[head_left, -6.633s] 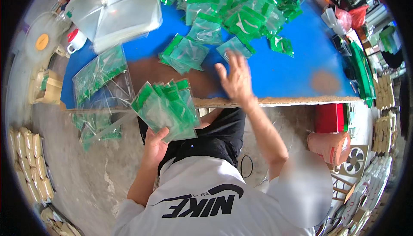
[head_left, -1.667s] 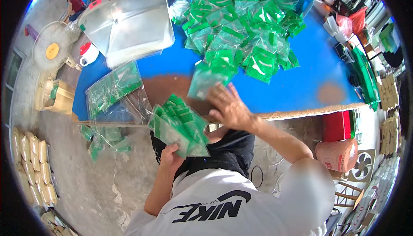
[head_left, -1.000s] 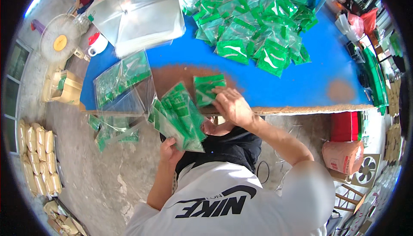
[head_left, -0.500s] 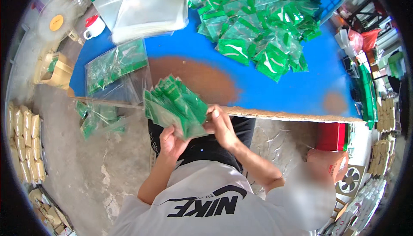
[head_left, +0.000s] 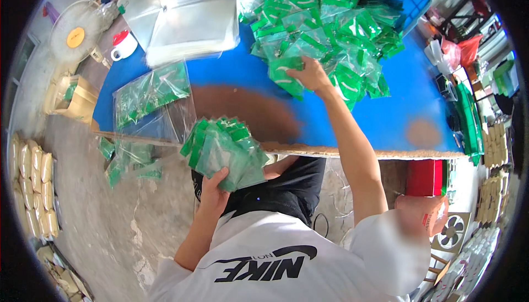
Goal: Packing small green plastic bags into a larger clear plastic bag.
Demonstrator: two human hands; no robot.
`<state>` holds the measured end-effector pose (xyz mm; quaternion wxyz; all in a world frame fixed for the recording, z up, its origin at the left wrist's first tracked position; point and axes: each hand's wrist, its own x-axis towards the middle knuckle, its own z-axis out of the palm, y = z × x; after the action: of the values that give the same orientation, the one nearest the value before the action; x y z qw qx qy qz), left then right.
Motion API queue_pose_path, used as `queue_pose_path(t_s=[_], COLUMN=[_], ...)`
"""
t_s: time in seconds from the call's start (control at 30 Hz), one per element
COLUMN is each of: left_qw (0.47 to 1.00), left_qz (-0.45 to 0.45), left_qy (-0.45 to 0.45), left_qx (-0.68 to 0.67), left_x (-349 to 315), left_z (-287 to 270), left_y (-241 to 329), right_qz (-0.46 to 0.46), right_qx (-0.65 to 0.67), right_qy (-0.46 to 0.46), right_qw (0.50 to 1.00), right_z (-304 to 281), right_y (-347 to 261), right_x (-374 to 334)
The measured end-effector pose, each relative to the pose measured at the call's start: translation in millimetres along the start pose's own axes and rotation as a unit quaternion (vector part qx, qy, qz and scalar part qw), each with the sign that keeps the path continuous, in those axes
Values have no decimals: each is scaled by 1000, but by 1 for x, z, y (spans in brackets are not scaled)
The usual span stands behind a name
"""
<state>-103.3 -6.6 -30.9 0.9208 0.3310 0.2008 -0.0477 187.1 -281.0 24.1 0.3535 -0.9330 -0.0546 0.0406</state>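
My left hand (head_left: 216, 187) grips a fanned stack of small clear bags with green cards (head_left: 228, 150), held over my lap just off the table's near edge. Its thumb presses on top, while the other fingers are hidden under the stack. My right hand (head_left: 313, 75) is stretched out to the near side of a big heap of similar green packets (head_left: 344, 24). There its thumb and fingers close on the edge of a green packet (head_left: 281, 73). On the table to the left lies a larger clear bag (head_left: 157, 93) with green packets inside.
The blue table (head_left: 220, 71) has worn brown patches. Clear plastic sheets (head_left: 182, 18) are stacked at the far left, beside a white mug (head_left: 123, 45) with a red lid. A blue crate (head_left: 410, 4) stands behind the heap. More filled bags (head_left: 129, 156) hang at the left edge.
My right hand has left the stack and reached forward and right to the heap. My left hand keeps the stack, which is now turned and lies flatter.
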Motion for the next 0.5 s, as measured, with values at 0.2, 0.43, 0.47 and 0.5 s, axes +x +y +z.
queue_pose_path(t_s=[0.2, 0.43, 0.47, 0.5], left_qw=[998, 989, 997, 1000], left_qz=[-51, -84, -48, -12], left_qy=[21, -17, -13, -12], left_qx=[20, -123, -52, 18], left_x=[0, 4, 5, 5], left_z=[1, 3, -1, -3], left_y=[18, 17, 11, 8], right_qz=[-392, -423, -427, -423], right_qx=[-81, -1, -50, -57], right_qy=[141, -140, -149, -145], right_qw=[905, 895, 891, 893], right_z=[-38, 67, 71, 74], right_y=[-108, -85, -82, -83], right_x=[-105, -168, -169, -165])
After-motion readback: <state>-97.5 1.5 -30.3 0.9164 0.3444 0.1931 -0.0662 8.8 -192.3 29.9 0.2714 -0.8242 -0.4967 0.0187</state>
